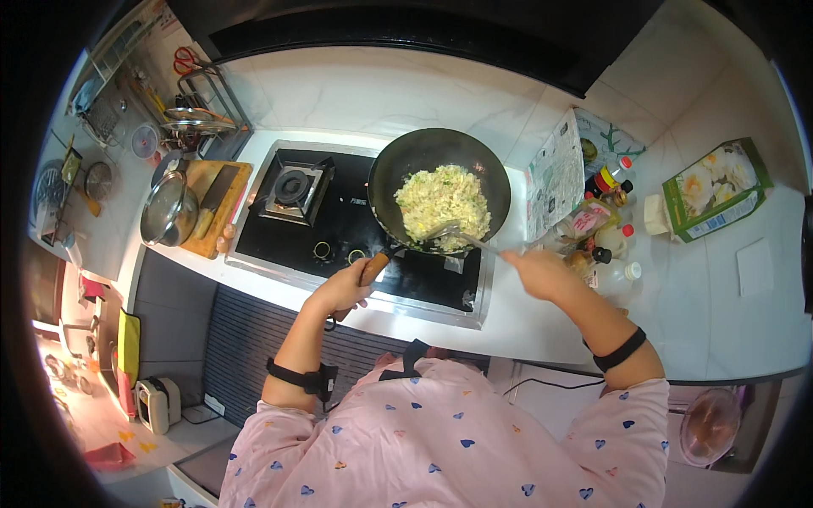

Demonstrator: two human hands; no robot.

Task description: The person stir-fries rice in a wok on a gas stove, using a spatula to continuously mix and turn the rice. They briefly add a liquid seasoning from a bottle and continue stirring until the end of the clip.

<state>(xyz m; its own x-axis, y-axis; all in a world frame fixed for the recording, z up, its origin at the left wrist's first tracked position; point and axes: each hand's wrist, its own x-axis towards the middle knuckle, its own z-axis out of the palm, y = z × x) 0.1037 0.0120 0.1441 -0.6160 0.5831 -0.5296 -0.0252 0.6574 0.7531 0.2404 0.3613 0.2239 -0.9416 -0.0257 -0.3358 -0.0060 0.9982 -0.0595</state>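
My left hand (pixel 346 289) grips the wooden handle (pixel 375 268) of a dark wok (pixel 438 145) on the right side of the gas cooktop (pixel 292 244). Fried rice (pixel 444 200) with green bits and yellow, egg-like pieces lies heaped in the wok. In my right hand (pixel 540 273) is the handle of a metal spatula (pixel 467 238). Its blade rests at the near edge of the rice, partly covered by grains. The burner under the wok is hidden.
Left of the cooktop, a cleaver (pixel 219 190) and a steel bowl (pixel 170 213) sit on a wooden cutting board (pixel 238 174). Several seasoning bottles (pixel 613 238) stand at right behind a foil splash guard (pixel 556 178). A green tissue pack (pixel 718 187) lies farther right. The range hood (pixel 406 28) overhangs the back.
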